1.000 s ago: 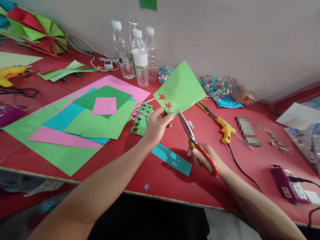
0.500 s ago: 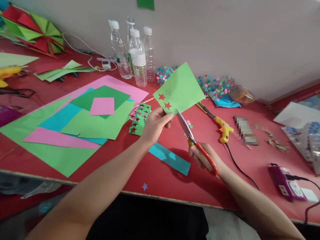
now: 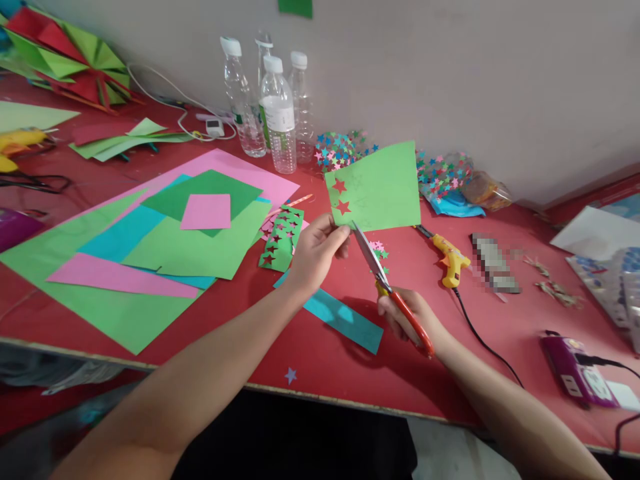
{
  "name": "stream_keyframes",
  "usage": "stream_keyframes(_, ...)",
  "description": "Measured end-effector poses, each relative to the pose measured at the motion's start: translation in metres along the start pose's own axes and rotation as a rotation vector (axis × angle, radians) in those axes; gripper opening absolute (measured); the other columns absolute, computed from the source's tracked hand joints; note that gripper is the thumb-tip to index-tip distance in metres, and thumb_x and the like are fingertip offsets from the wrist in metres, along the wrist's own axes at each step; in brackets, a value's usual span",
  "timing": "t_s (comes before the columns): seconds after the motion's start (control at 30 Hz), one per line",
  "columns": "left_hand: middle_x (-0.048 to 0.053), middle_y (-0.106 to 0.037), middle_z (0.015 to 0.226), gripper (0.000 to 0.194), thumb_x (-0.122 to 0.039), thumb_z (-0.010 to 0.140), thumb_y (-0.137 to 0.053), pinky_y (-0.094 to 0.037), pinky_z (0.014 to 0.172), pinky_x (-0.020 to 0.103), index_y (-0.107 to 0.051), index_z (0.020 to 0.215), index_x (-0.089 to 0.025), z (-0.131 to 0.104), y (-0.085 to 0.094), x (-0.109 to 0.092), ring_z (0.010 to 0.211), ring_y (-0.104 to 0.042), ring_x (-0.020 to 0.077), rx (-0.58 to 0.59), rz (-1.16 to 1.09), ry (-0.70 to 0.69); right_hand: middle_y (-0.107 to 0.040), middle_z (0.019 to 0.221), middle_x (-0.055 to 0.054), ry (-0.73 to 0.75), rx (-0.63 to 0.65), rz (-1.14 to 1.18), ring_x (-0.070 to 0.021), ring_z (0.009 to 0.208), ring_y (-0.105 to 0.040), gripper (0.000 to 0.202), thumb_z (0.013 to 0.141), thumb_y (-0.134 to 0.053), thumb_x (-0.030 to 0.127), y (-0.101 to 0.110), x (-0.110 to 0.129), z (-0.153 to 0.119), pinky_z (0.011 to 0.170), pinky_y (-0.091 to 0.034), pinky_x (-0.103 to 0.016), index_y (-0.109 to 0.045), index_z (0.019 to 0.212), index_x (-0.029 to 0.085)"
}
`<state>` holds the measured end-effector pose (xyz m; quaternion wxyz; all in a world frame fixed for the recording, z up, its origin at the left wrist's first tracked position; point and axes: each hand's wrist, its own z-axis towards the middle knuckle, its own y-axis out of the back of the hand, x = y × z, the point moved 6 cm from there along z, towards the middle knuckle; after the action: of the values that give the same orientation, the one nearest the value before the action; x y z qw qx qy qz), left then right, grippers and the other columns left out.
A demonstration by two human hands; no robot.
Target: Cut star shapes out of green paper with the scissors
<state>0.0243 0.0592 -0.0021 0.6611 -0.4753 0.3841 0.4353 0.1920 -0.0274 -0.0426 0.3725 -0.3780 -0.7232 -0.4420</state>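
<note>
While left hand point(image 3: 320, 249) clamps fingers on rectangular light-green paper sheet point(image 3: 387, 190), two star holes point(image 3: 343, 207) cut, faint outlines point(image 3: 361, 213) apparently uncut; right hand point(image 3: 420, 312) curls fingers round red-handled metal scissors point(image 3: 371, 253).

1. Bare desk point(image 3: 335, 367) lies between the blue strip point(image 3: 344, 319) and the near edge point(image 3: 330, 399).
2. Four bottles point(image 3: 280, 120) block the way to the wall point(image 3: 450, 67).
3. A yellow glue gun point(image 3: 453, 260) and its cord point(image 3: 481, 343) obstruct passage right of the right hand point(image 3: 413, 317).
</note>
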Motion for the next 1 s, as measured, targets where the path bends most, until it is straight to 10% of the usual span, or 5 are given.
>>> stream_keyframes(0.4, -0.004, -0.051, 0.055, 0.016, -0.022, 0.081, -0.057, -0.042, 0.049, 0.021, -0.054, 0.066, -0.018, 0.012, 0.009, -0.003, 0.048, -0.049, 0.0062, 0.132, 0.174, -0.036, -0.047, 0.044, 0.004, 0.105, 0.167, -0.073, -0.0088, 0.038, -0.040, 0.061, 0.083, -0.042, 0.074, 0.008, 0.008, -0.002, 0.044, -0.035, -0.024, -0.058, 0.082, 0.015)
stream_keyframes(1.0, -0.003, -0.055, 0.054, 0.019, -0.026, 0.080, -0.060, -0.042, 0.047, 0.020, -0.054, 0.064, -0.018, 0.011, 0.009, 0.005, 0.045, -0.051, 0.0056, 0.086, 0.136, 0.054, -0.043, 0.037, 0.006, 0.014, 0.081, -0.039, -0.0077, 0.034, -0.040, 0.047, 0.084, -0.049, 0.063, 0.010, 0.008, 0.001, 0.038, -0.033, -0.021, -0.052, 0.068, 0.019)
